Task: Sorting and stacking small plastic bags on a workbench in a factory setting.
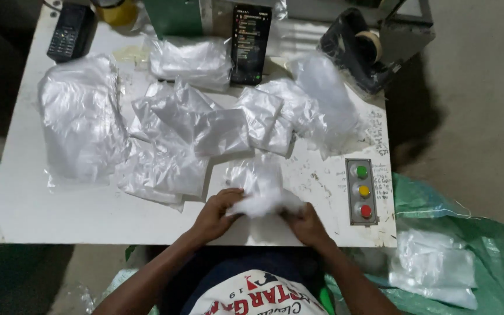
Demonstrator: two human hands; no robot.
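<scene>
Left hand (220, 211) and right hand (304, 224) close together at the near table edge (48, 224), both pinched on a crumpled clear plastic bag (262, 195). Beyond, heaps of clear plastic bags (164, 146); behind them an upright smartphone (249, 44). Right of the hands, a grey button panel (361, 191): green, yellow, red. Far left, dark keypad phone (68, 32).

A small white fluffy wad (263, 203), soft and crumpled, sits half inside a clear thin plastic bag (256, 175) that lies flat and wrinkled on the white table's near edge, the wad pinched at its left end and its right end just above that edge.
</scene>
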